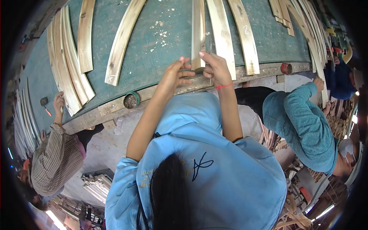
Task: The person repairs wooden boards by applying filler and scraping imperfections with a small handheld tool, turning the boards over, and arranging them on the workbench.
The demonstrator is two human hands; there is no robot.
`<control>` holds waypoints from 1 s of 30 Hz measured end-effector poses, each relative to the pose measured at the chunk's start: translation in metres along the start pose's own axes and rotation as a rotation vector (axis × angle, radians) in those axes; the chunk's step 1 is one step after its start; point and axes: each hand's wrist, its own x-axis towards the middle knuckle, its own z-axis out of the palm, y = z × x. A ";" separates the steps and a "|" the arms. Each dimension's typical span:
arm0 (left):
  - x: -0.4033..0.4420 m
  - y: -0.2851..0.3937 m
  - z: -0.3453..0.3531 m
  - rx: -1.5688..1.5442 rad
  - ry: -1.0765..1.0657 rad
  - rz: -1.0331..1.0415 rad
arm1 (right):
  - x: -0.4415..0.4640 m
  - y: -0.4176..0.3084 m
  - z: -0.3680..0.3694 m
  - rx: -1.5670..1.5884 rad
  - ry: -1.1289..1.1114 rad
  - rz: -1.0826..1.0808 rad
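My left hand (177, 75) is beside the near end of a wooden strip (197, 36), with its fingers apart and nothing in them. The strip stands on its narrow edge at the table's front. My right hand (217, 69), with a red cord at the wrist, is closed at the strip's other side, its thumb near the strip's end. A thin grey blade-like tool (208, 44) sticks up from the right fist; its exact kind is unclear. Just right of it lie a pale curved strip (222, 36) and another strip (245, 38) with a chalked mark.
Curved strips lie left on the green table (153, 69), among them a marked strip (122, 46) and a stack (67, 61). Tins stand at the front edge: a left tin (132, 100) and a red tin (286, 68). Co-workers in checked (57, 161) and teal (303, 122) sleeves flank me.
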 end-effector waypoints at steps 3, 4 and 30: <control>0.007 -0.002 0.000 0.002 0.056 0.020 | -0.002 0.001 0.007 0.046 -0.014 0.022; 0.008 -0.001 0.002 0.002 0.057 0.022 | -0.003 0.000 0.008 0.042 -0.023 0.025; -0.001 0.013 -0.023 -0.180 0.118 0.002 | -0.025 -0.008 0.038 -0.652 -0.033 -0.705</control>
